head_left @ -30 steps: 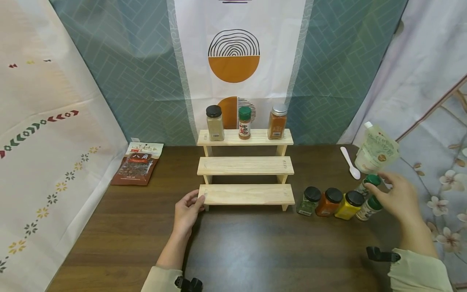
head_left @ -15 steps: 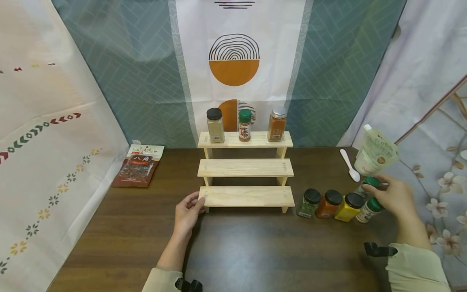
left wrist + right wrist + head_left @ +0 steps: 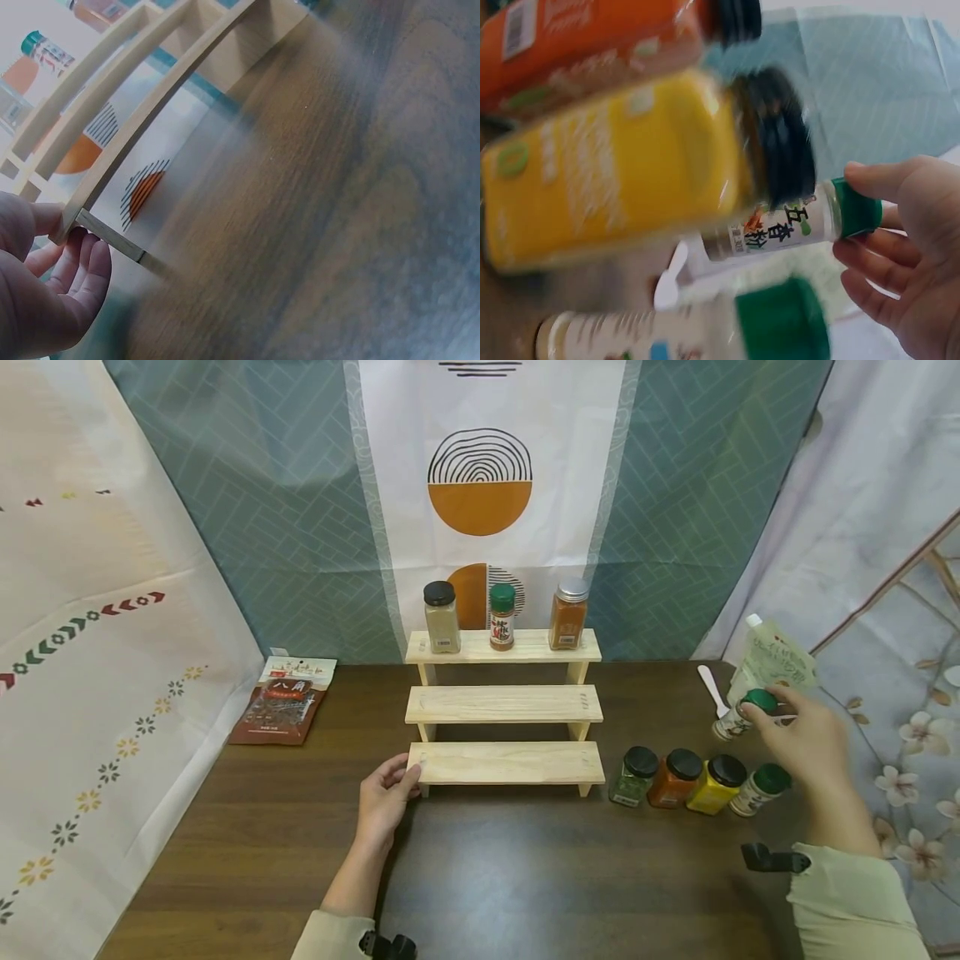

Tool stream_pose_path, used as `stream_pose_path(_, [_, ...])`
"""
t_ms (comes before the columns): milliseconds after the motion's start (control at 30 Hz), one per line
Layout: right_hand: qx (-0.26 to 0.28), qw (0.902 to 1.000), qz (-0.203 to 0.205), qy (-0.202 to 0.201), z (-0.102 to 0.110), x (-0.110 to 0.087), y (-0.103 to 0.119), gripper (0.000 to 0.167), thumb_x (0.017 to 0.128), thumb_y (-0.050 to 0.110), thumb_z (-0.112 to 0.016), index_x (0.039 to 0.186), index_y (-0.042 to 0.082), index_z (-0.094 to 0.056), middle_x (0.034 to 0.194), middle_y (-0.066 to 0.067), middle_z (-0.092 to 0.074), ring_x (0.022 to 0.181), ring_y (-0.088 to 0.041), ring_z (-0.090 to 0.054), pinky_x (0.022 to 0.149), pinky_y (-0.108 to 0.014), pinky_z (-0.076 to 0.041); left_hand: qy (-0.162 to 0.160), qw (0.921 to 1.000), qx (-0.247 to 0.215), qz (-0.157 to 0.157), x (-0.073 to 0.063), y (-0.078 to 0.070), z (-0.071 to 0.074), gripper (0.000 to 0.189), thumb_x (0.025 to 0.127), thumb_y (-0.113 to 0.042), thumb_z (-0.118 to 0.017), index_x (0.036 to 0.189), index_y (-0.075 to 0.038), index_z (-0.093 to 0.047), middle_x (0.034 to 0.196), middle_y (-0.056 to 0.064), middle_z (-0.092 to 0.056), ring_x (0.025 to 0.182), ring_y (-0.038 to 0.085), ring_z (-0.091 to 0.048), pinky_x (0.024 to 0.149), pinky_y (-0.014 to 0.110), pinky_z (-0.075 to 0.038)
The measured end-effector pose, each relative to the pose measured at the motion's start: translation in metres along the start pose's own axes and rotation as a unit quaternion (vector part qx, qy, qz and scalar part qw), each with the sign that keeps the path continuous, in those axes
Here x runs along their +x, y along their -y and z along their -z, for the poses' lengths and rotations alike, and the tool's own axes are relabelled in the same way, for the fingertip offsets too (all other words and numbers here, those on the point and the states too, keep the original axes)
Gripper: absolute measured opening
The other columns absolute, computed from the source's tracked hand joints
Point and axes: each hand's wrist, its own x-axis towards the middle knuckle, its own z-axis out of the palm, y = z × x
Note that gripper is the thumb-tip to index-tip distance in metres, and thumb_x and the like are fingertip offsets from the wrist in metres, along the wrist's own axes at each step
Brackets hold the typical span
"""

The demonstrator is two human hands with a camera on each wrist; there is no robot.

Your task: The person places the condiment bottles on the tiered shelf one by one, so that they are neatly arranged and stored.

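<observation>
The right hand (image 3: 808, 737) pinches a green-capped bottle (image 3: 732, 722), moved farther from its lookalike (image 3: 757, 790) (left hand (image 3: 386, 797) gripping the wooden rack (image 3: 506, 763)).

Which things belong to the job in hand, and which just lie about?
Probably the job's:
pale wooden stepped rack, left hand gripping it
small round bottle, green cap, right hand pinching it
seven other capped jars and bottles

Apparently lying about:
white plastic spoon
pale green pouch
flat brown plastic packet
</observation>
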Motion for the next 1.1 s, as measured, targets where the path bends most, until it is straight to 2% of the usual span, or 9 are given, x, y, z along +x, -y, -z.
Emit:
stream_pose_path(67, [0.011,0.9997,0.019,-0.013,-0.001,0.004,0.009,0.054,0.094,0.03,-0.074,0.13,-0.008,-0.061,0.107,-0.035,-0.067,0.087,-0.051,-0.066,0.058,-0.019,-0.043,0.001,1.0,0.002,-0.001,-0.001,0.0,0.0,0.037,0.096,-0.011,-0.071,0.129,0.004,-0.063,0.1,0.017,-0.07,0.082,0.022,-0.067,0.072,0.026,-0.059])
stream_pose_path(167, [0.025,0.9981,0.051,-0.025,-0.004,0.01,0.021,0.051,0.092,0.027,-0.076,0.128,-0.008,-0.063,0.106,-0.034,-0.068,0.085,-0.051,-0.067,0.057,-0.008,-0.036,0.0,1.0,0.005,-0.001,-0.001,0.0,0.0,0.037,0.096,-0.011,-0.071,0.129,0.003,-0.063,0.101,0.017,-0.07,0.082,0.022,-0.067,0.073,0.027,-0.059])
stream_pose_path(233, [0.033,0.9969,0.066,-0.026,-0.007,0.014,0.029,0.051,0.092,0.027,-0.077,0.127,-0.007,-0.064,0.105,-0.034,-0.068,0.086,-0.051,-0.067,0.059,-0.01,-0.038,0.0,1.0,0.005,0.0,-0.001,-0.001,0.0,0.037,0.096,-0.011,-0.071,0.129,0.003,-0.063,0.101,0.017,-0.07,0.082,0.022,-0.067,0.073,0.027,-0.059])
stream_pose_path(333, [0.034,0.994,0.099,-0.03,-0.011,0.019,0.042,0.047,0.091,0.026,-0.077,0.124,-0.005,-0.066,0.102,-0.031,-0.07,0.085,-0.048,-0.066,0.064,-0.025,-0.045,0.001,1.0,0.003,0.002,-0.001,-0.001,0.0,0.036,0.096,-0.011,-0.071,0.129,0.003,-0.063,0.101,0.017,-0.07,0.083,0.022,-0.067,0.074,0.027,-0.059])
stream_pose_path(433, [0.039,0.9894,0.136,-0.035,-0.016,0.024,0.055,0.043,0.09,0.026,-0.078,0.122,-0.002,-0.069,0.096,-0.026,-0.071,0.08,-0.042,-0.066,0.065,-0.037,-0.043,0.0,1.0,0.003,0.003,0.0,-0.001,0.0,0.036,0.097,-0.01,-0.071,0.129,0.002,-0.063,0.101,0.017,-0.07,0.083,0.021,-0.067,0.074,0.027,-0.059])
stream_pose_path(567, [0.061,0.9822,0.173,-0.04,-0.023,0.031,0.07,0.041,0.088,0.023,-0.081,0.12,-0.001,-0.07,0.092,-0.02,-0.071,0.074,-0.033,-0.062,0.065,-0.028,-0.04,0.0,1.0,0.003,0.002,0.0,-0.001,0.0,0.036,0.097,-0.01,-0.07,0.13,0.002,-0.063,0.101,0.018,-0.069,0.082,0.02,-0.067,0.073,0.026,-0.058])
stream_pose_path(667, [0.069,0.9789,0.188,-0.041,-0.025,0.033,0.08,0.04,0.087,0.02,-0.082,0.118,-0.002,-0.071,0.092,-0.019,-0.072,0.077,-0.032,-0.063,0.064,-0.02,-0.04,-0.001,1.0,0.002,0.001,0.0,-0.001,-0.001,0.036,0.097,-0.01,-0.07,0.13,0.002,-0.063,0.101,0.017,-0.069,0.082,0.019,-0.067,0.072,0.025,-0.058])
stream_pose_path(933, [0.091,0.9744,0.201,-0.043,-0.033,0.034,0.101,0.042,0.083,0.016,-0.085,0.118,-0.002,-0.071,0.094,-0.02,-0.073,0.078,-0.034,-0.066,0.068,-0.031,-0.045,0.0,1.0,0.002,0.003,-0.001,0.0,-0.001,0.036,0.097,-0.01,-0.071,0.129,0.003,-0.063,0.1,0.017,-0.07,0.081,0.02,-0.067,0.072,0.025,-0.058])
stream_pose_path(1100, [0.108,0.9697,0.215,-0.042,-0.037,0.034,0.116,0.043,0.082,0.016,-0.086,0.119,0.0,-0.072,0.096,-0.018,-0.073,0.079,-0.033,-0.067,0.068,-0.021,-0.044,-0.001,1.0,-0.002,0.003,0.0,0.001,0.0,0.037,0.097,-0.01,-0.07,0.13,0.003,-0.063,0.1,0.017,-0.07,0.08,0.017,-0.067,0.071,0.024,-0.058])
